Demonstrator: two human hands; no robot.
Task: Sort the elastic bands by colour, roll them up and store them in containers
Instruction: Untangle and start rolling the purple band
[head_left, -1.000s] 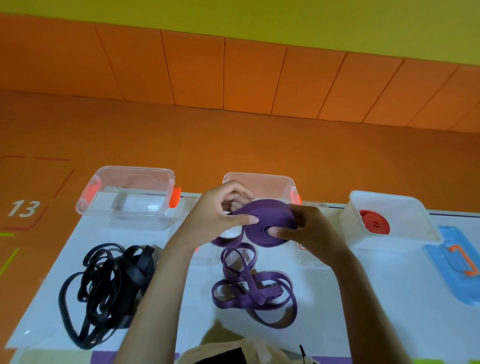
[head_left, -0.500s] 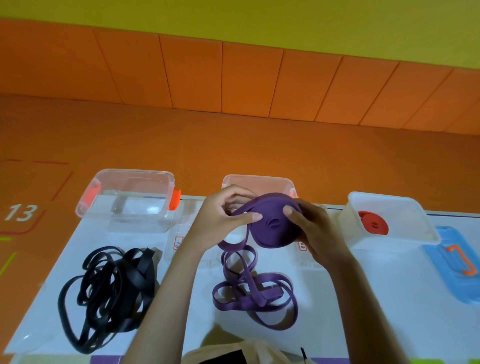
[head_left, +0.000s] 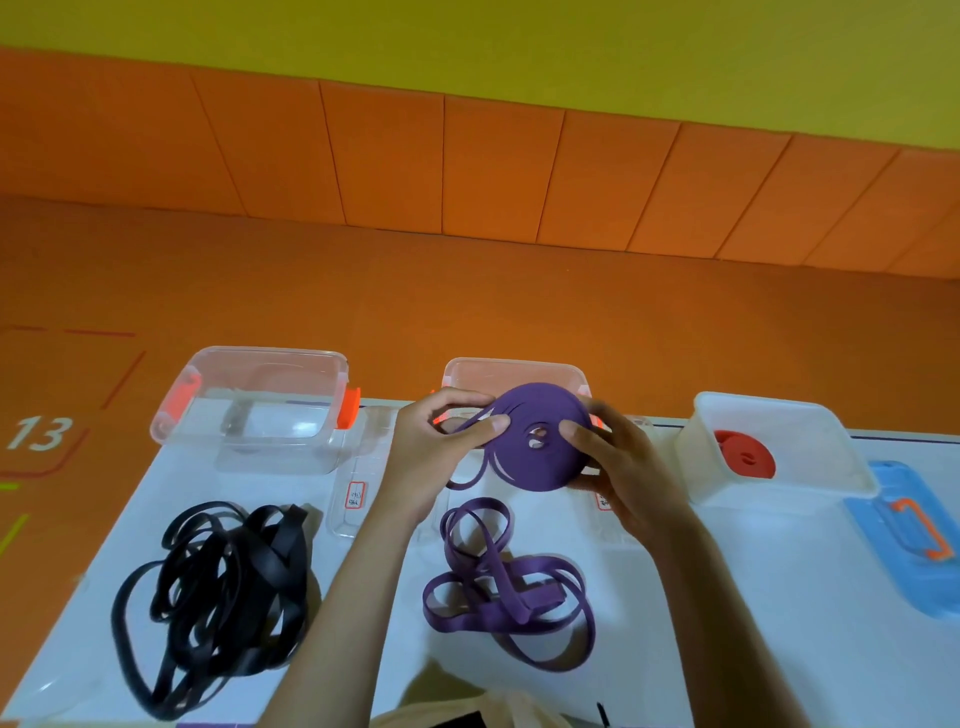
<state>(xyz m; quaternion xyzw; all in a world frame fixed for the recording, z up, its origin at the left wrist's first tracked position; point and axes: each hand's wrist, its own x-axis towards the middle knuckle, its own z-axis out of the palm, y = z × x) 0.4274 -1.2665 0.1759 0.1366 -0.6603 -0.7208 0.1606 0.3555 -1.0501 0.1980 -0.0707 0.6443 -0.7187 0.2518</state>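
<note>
A purple band roll (head_left: 540, 457) is held above the table, its flat face turned toward me. My left hand (head_left: 441, 457) pinches its left edge with thumb on the face. My right hand (head_left: 618, 478) grips its right side. The loose purple band tail (head_left: 498, 587) hangs down and lies in loops on the white table. A tangled pile of black bands (head_left: 218, 592) lies at the left. Behind the roll stands a clear middle container (head_left: 514, 371). A clear left container (head_left: 260, 400) looks empty. A white right container (head_left: 810, 447) holds a rolled red band (head_left: 744, 460).
A blue lid with an orange handle (head_left: 914, 535) lies at the table's right edge. Clear lids (head_left: 358, 478) lie flat near the containers. The white table (head_left: 727, 623) ends at an orange floor marked 13 (head_left: 39, 434), with an orange-panelled wall behind.
The purple roll has tilted up so its flat face turns toward me and rose slightly. Both hands shifted their hold around it. The loose loops on the table hardly moved.
</note>
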